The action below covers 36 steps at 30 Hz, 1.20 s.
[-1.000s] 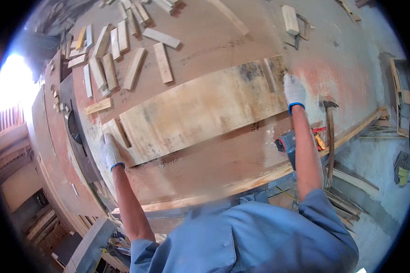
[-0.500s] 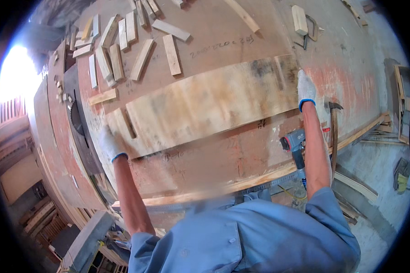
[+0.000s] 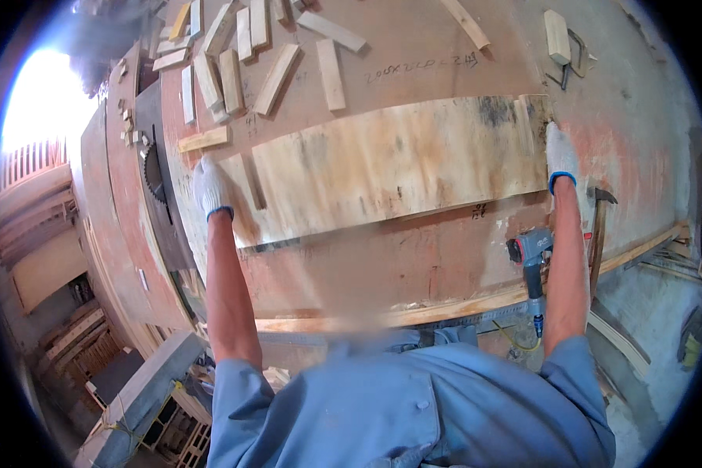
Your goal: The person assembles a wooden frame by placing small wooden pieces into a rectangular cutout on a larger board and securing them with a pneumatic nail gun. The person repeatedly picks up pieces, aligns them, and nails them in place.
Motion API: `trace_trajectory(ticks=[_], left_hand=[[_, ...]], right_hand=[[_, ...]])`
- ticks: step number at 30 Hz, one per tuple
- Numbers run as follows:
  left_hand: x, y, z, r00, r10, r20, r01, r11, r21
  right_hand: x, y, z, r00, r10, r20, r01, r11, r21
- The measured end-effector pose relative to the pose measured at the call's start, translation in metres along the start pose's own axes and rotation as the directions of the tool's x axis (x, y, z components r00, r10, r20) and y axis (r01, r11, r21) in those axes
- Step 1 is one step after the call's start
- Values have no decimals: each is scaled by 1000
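Observation:
A long pale wooden board [image 3: 398, 160] with dark stains lies crosswise on the workbench. Near its left end is a narrow dark-edged strip or groove; a similar line crosses the right end. My left hand [image 3: 210, 187], in a white knit glove with a blue cuff, holds the left end, its fingers pointing toward the far corner. At the opposite end, my right hand [image 3: 560, 152], gloved alike, grips the edge near the far corner. Both hands look closed on the board, though their fingertips are partly hidden. A grey-and-black air nailer [image 3: 533, 261] lies beside my right forearm.
Several short wood blocks [image 3: 277, 78] lie scattered at the far left. A claw hammer [image 3: 599, 226] rests right of my right arm. A toothed saw blade [image 3: 154, 181] shows at the left. A block [image 3: 556, 37] and a metal clamp [image 3: 577, 54] sit far right.
My left hand has shifted farther away along the board's left end. My right hand stays at the right end. The whole view has swung, so the bench appears farther right.

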<state>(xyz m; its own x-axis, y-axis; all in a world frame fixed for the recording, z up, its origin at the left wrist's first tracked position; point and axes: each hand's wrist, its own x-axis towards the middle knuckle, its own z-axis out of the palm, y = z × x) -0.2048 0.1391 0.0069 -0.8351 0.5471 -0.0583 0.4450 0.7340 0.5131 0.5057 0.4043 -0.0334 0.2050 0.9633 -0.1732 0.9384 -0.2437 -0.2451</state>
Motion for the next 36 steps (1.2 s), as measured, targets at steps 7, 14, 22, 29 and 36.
trace_trajectory(ticks=[7, 14, 22, 29, 36], left_hand=[[18, -33, -5, 998, -8, -69, 15, 994, 110], [21, -22, -29, 995, -40, 91, 49, 994, -102], [23, -58, -29, 945, 301, 129, -327, 881, 342], [-62, -86, -52, 959, -280, -44, 259, 928, -270], [-56, -85, -92, 843, -536, 40, 330, 457, -826]], right_hand=[[-26, -38, -1, 997, 61, 53, -60, 998, -23], [-12, -36, 9, 982, -184, -49, 185, 983, 11], [-21, -85, 15, 972, -204, -121, 213, 974, 74], [-55, -84, -1, 990, -118, 74, 107, 985, 138], [-42, -70, -13, 990, 139, 2, -94, 663, 742]])
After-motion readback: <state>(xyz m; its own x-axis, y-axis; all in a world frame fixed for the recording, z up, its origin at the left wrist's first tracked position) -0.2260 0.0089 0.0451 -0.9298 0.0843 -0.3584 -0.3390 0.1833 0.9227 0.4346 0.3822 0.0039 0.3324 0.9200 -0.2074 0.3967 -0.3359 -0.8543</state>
